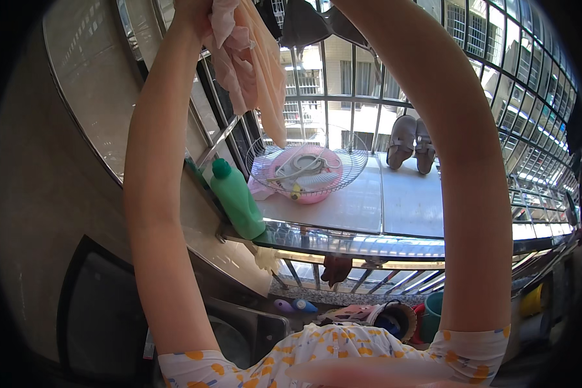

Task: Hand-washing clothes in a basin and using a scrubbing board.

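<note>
Both my arms reach up past the top of the picture. My left hand (194, 10) is only partly in view at the top edge, its fingers hidden behind or above a pale pink and peach cloth (252, 68) that hangs from it in loose folds. My right hand is out of view above the frame; only the forearm shows. Between the arms hangs a dark grey bra (304, 23), close to the barred window. Below the cloth, a round wire fan guard (356, 169) rests over a pink basin (313, 198) on a white ledge (349, 211).
A green detergent bottle (237, 201) leans at the ledge's left end. Grey shoes (401, 140) stand against the window bars (353, 77). Lower left is a washing machine (266, 317) with its dark lid (99, 310) raised. A laundry basket (354, 313) and a teal bucket (433, 308) stand below.
</note>
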Motion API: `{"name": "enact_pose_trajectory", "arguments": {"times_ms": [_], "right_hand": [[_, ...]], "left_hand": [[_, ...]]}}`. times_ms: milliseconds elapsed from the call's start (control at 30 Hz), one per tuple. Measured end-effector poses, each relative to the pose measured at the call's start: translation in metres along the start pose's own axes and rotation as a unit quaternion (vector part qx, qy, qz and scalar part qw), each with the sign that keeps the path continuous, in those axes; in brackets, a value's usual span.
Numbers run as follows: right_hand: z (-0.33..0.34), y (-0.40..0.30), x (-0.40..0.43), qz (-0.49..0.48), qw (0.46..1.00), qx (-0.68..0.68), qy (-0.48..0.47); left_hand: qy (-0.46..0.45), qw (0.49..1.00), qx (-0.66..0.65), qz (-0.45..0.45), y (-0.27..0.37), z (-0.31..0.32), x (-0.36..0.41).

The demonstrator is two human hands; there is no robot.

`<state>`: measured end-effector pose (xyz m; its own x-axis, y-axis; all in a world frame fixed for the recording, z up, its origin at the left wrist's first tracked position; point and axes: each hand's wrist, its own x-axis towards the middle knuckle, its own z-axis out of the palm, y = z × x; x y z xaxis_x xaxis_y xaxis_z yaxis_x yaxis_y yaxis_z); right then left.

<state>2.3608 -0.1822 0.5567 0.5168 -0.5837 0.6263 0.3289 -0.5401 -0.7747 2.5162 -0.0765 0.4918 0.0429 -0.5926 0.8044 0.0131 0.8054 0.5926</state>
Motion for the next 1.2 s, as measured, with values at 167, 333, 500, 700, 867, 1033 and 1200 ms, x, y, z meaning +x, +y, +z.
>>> {"name": "enact_pose_trajectory", "arguments": {"times_ms": [167, 333, 500, 700, 867, 1033, 1200], "right_hand": [[0.038, -0.015, -0.091, 0.073, 0.981, -0.170, 0.057], [0.004, 0.073, -0.113, 0.046, 0.933, -0.355, -0.029], [-0.011, 0.088, -0.147, 0.030, 0.933, -0.349, -0.082], [-0.024, 0.047, -0.162, -0.035, 0.986, -0.080, -0.144], [-0.012, 0.022, -0.176, -0.084, 0.984, -0.025, -0.157], [0.008, 0.003, -0.184, -0.085, 0.941, -0.287, -0.158], [0.031, -0.006, -0.177, 0.013, 0.917, -0.386, -0.097]], "left_hand": [[0.005, 0.991, -0.016, -0.130, 0.040, 0.014, -0.046], [-0.067, 0.988, -0.039, -0.134, 0.030, 0.002, -0.050], [-0.135, 0.988, 0.065, 0.031, 0.029, -0.007, -0.065], [-0.100, 0.994, -0.017, 0.031, -0.003, -0.103, -0.057], [0.055, 0.989, 0.015, -0.135, -0.024, -0.119, -0.100], [-0.035, 0.989, 0.004, -0.144, -0.039, -0.114, -0.127], [0.046, 0.982, 0.092, -0.158, -0.038, -0.122, -0.127]]}}
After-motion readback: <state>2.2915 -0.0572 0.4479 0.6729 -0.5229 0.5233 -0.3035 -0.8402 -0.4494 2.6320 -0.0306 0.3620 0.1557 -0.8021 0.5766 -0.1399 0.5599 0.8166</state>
